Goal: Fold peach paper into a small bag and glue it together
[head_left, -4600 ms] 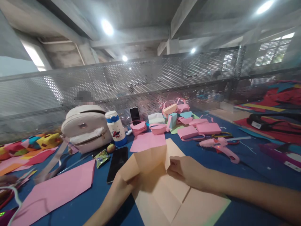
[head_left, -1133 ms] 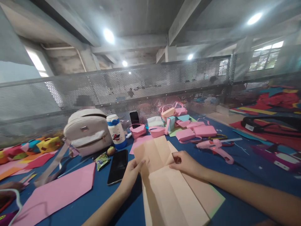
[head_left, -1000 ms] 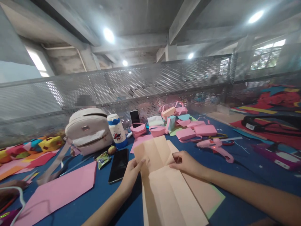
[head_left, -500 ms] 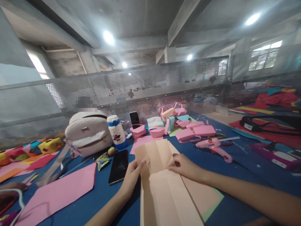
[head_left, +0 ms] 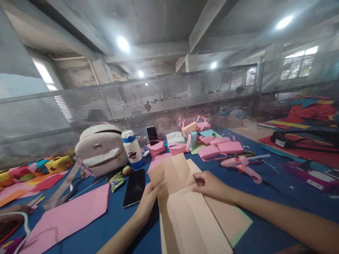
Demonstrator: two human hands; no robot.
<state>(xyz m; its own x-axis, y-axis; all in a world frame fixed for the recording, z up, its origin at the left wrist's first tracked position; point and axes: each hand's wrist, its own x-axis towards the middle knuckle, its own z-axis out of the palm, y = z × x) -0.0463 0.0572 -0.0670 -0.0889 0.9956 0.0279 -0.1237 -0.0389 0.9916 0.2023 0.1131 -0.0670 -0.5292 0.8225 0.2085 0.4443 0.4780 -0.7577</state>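
Observation:
A creased sheet of peach paper (head_left: 188, 215) stretches toward me, its far part folded up along crease lines. My left hand (head_left: 150, 197) is closed on the paper's left edge, thumb on top and fingers underneath. On the right side, my right hand (head_left: 208, 183) pinches the paper near a fold, thumb and fingertips together. Beneath it lie more flat sheets, a peach one and a green sheet (head_left: 242, 227) whose corner sticks out at the right. A black phone (head_left: 134, 187) lies just left of my left hand.
A pink glue gun (head_left: 242, 165) with a red light lies to the right. Pink paper boxes (head_left: 209, 152) are piled behind the paper. A bottle (head_left: 132, 150), a white backpack (head_left: 102, 150) and a pink sheet (head_left: 71, 218) are at the left. A perforated metal screen (head_left: 159, 98) borders the table.
The far part of the peach paper has bent further along its creases, its left side tilting up more. Both hands keep their hold, with only slight shifts.

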